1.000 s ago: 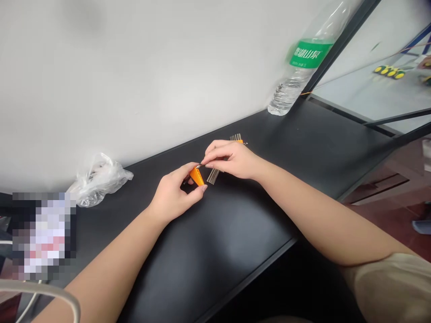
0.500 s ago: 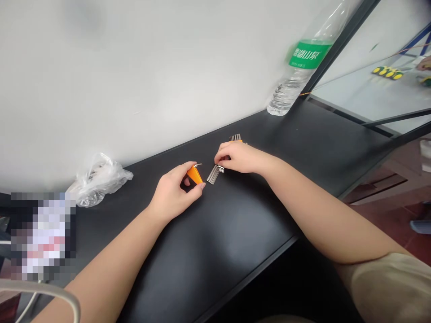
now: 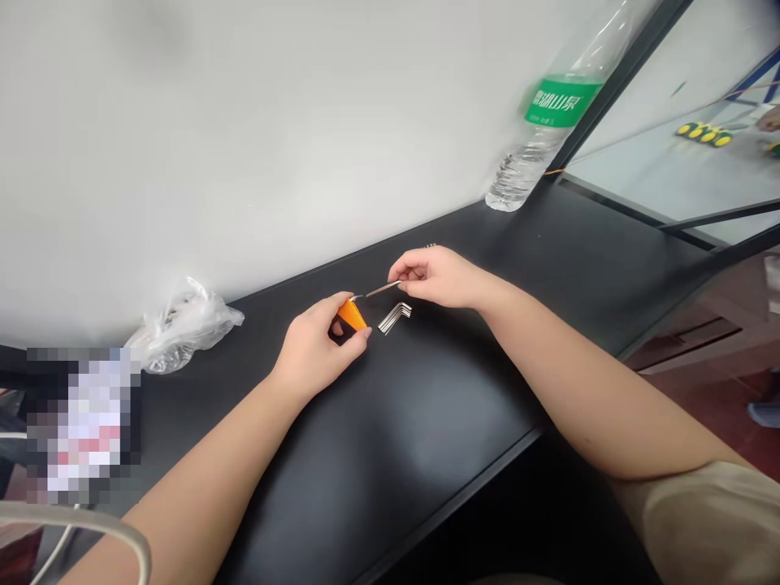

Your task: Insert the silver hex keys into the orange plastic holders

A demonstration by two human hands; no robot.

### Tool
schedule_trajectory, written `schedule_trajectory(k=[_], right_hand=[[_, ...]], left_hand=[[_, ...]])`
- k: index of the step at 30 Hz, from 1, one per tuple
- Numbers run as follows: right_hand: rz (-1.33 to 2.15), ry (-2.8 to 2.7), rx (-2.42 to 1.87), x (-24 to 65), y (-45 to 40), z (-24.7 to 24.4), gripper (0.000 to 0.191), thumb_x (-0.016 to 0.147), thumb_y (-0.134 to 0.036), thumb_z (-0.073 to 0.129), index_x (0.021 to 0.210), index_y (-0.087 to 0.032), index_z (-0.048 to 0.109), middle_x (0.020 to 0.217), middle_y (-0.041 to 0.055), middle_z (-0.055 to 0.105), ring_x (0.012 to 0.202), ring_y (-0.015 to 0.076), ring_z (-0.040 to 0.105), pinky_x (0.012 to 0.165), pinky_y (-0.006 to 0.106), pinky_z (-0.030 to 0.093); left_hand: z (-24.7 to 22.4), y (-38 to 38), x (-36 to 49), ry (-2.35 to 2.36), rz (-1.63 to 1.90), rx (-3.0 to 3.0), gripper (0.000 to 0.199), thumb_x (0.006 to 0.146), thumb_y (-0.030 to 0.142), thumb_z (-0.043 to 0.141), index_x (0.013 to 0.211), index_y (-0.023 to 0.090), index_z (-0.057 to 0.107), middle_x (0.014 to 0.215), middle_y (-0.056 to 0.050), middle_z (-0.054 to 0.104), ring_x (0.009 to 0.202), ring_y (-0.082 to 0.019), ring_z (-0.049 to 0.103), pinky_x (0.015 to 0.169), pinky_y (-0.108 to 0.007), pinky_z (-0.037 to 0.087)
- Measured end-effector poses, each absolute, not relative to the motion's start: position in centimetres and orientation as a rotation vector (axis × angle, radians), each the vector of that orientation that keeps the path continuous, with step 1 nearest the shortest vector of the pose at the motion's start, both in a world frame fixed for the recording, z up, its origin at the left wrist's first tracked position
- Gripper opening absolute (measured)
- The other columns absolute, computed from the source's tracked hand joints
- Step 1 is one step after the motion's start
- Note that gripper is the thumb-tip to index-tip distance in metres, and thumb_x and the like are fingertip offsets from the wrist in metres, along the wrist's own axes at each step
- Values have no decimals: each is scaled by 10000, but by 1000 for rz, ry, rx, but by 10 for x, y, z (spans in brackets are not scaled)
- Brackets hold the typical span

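Observation:
My left hand (image 3: 322, 337) pinches an orange hex key holder (image 3: 352, 314) between thumb and fingers, with a short metal piece showing at its top edge. Between the fingertips of my right hand (image 3: 430, 275) is one hex key (image 3: 383, 288), its long end pointing left at the holder. The key's tip is close to the holder; whether they touch I cannot tell. Several loose hex keys (image 3: 393, 318) lie side by side on the black tabletop (image 3: 390, 439) just below. Behind my right hand, the ends of more metal keys (image 3: 431, 245) peek out, mostly hidden.
A clear water bottle (image 3: 561, 101) with a green label stands against the wall at the back right. On the left lie a crumpled plastic bag (image 3: 186, 329) and a blurred-out item (image 3: 88, 426). A pale cable (image 3: 122, 528) loops at the lower left.
My right hand has lifted one hex key from the loose row and brought it toward the orange holder. My left hand has hardly moved.

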State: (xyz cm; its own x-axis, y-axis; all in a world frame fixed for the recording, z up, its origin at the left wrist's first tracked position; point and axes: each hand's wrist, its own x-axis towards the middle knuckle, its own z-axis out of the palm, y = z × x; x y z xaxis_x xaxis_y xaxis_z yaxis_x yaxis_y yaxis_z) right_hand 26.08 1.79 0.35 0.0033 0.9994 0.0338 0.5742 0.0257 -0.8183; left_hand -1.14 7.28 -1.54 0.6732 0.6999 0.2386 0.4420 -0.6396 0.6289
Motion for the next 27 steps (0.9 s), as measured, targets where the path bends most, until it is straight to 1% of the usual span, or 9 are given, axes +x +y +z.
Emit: schedule_trajectory(k=[3, 5, 12, 16, 23, 27], right_hand=[[887, -1586, -1502, 257, 14, 7, 181, 808, -236, 710, 981, -217, 760, 845, 11, 709, 636, 148, 615, 638, 309, 516], [895, -1569, -1431, 252, 11, 9, 172, 817, -240, 721, 982, -212, 762, 869, 20, 716, 619, 142, 613, 634, 317, 529], [813, -1618, -1325, 239, 6, 13, 126, 838, -250, 721, 949, -203, 758, 933, 40, 711, 653, 146, 622, 608, 306, 541], [780, -1619, -1337, 244, 6, 12, 146, 858, -270, 717, 982, -207, 760, 945, 41, 718, 632, 140, 618, 608, 307, 540], [769, -1655, -1327, 244, 5, 13, 141, 868, -255, 701, 982, -210, 770, 978, 44, 715, 639, 141, 619, 611, 314, 539], [771, -1724, -1330, 244, 4, 14, 137, 894, -263, 680, 981, -218, 776, 1005, 45, 709, 654, 140, 617, 617, 310, 527]], left_hand=[[-15, 73, -11, 900, 646, 2361, 490, 855, 419, 718, 1306, 235, 664, 890, -16, 692, 762, -168, 644, 750, -320, 561], [-14, 72, -11, 899, 651, 2373, 480, 853, 419, 719, 1292, 230, 667, 879, -14, 690, 757, -169, 642, 745, -319, 556], [-14, 73, -11, 871, 655, 2399, 448, 861, 408, 714, 1272, 235, 673, 860, -12, 680, 734, -165, 630, 719, -312, 545], [-16, 73, -10, 879, 666, 2397, 458, 857, 403, 719, 1277, 227, 673, 861, -16, 685, 732, -164, 631, 715, -313, 547], [-17, 75, -11, 865, 671, 2403, 464, 861, 423, 721, 1274, 217, 675, 843, -13, 681, 730, -166, 635, 726, -322, 553], [-18, 75, -11, 853, 669, 2410, 466, 865, 422, 724, 1281, 219, 671, 864, -16, 687, 743, -167, 639, 747, -328, 556]])
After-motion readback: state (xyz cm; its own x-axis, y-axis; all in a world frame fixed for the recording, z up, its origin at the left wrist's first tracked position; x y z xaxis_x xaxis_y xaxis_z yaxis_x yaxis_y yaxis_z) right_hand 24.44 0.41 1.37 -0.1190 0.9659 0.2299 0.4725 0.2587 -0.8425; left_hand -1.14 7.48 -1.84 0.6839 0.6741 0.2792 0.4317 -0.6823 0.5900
